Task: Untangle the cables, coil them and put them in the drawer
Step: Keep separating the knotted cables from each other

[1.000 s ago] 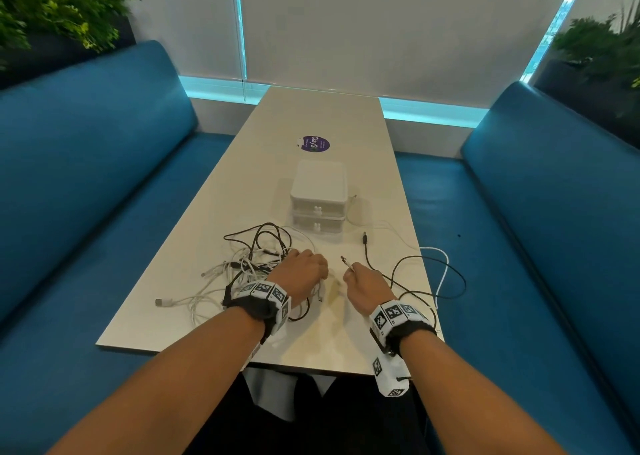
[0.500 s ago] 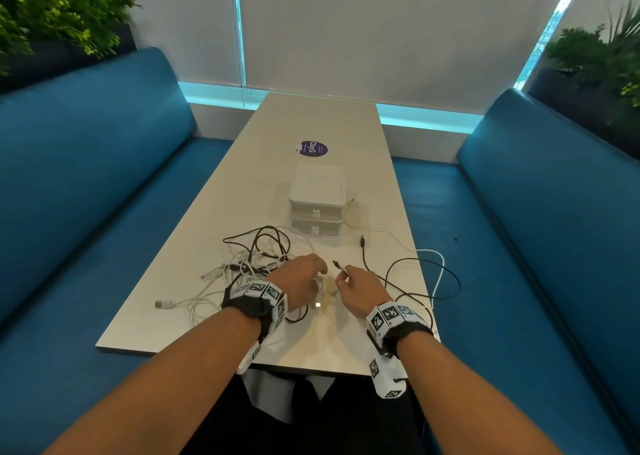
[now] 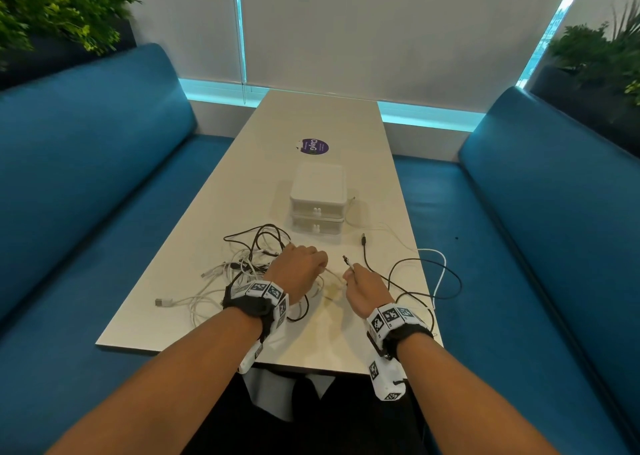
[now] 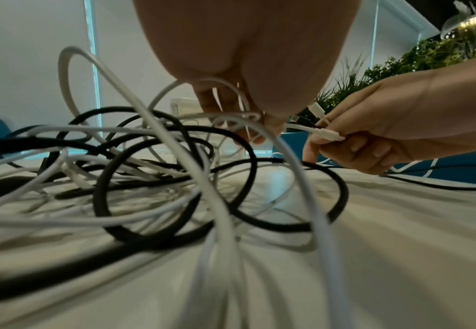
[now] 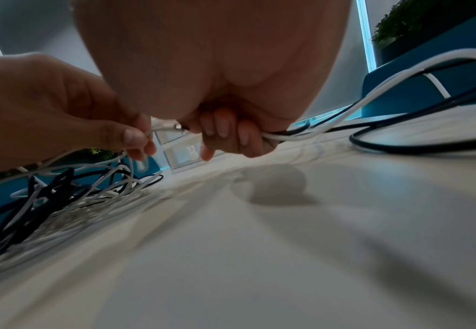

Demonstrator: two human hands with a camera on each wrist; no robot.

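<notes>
A tangle of black and white cables (image 3: 249,267) lies on the near half of the white table (image 3: 311,119). My left hand (image 3: 301,264) sits at the tangle's right edge and pinches a thin white cable (image 5: 158,130) between thumb and fingers. My right hand (image 3: 363,285) is just to its right, fingers curled round a white cable end (image 4: 326,134) and a black cable end (image 3: 344,258). Those two cables (image 5: 343,124) trail off to the right in loose loops (image 3: 429,281). The white two-drawer box (image 3: 318,198) stands behind the hands, both drawers closed.
A loose black plug (image 3: 363,238) lies right of the drawer box. A purple round sticker (image 3: 313,146) is further back on the table. Blue benches (image 3: 86,177) run along both sides, with plants (image 3: 52,8) in the back corners. A white USB plug (image 3: 162,302) lies near the left edge.
The hands closed in on each other, then the right hand drew slightly back to the right with its cable ends. The left hand stays at the tangle.
</notes>
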